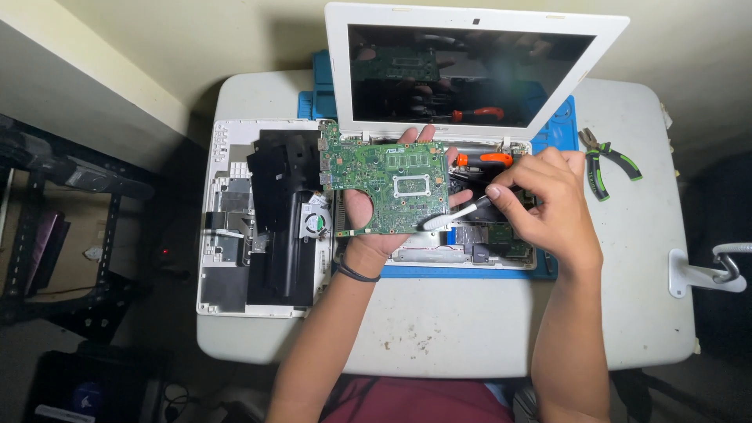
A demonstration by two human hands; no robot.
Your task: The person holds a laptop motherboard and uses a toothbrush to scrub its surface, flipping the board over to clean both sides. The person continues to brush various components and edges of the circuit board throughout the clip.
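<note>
A: How is the circuit board (385, 186) supported?

B: The green circuit board is carried flat on the upturned left hand (381, 227). The fingers are spread beneath it, with fingertips visible past its top and right edges. The board is held above the opened white laptop (470, 78), in front of the dark screen.

A: What is held in the right hand (544, 204)?

B: A small brush (458, 213) with a white head is pinched between thumb and forefinger; the remaining fingers are curled in close. The white head is placed against the lower right edge of the board.

A: What is located around the work area?

B: An orange-handled screwdriver (484, 159) is laid just beyond the board, near the laptop hinge. Green-handled pliers (607, 163) are set on the white table (439, 329), right of the blue mat (470, 272). A removed white laptop cover (235, 227) with black parts and a small fan (315, 220) is positioned left of the board. A dark band is worn on the left wrist
</note>
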